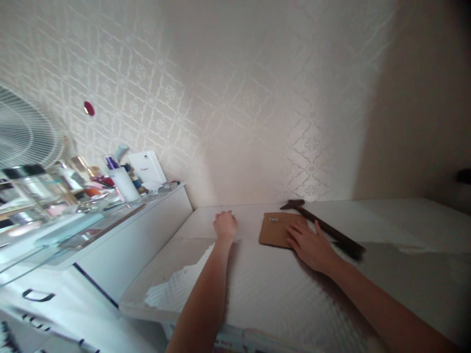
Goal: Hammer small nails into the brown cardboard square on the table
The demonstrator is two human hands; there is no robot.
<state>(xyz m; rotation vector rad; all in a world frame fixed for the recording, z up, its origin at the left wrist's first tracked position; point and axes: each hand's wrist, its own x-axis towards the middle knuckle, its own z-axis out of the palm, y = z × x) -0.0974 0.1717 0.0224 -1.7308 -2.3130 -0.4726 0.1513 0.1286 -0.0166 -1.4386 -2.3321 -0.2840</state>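
Left hand [225,225] curled closed, contents indiscernible; right hand [312,247], outstretched, rests on one brown pad [273,234]. One hammer [324,227] lies alongside.

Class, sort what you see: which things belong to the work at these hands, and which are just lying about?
Likely in the work:
brown square piece, under the right hand
small silvery bits on it
hammer-like tool, close by, probably

Just lying about:
fan
white box
purple-topped bottle
black-lidded jar
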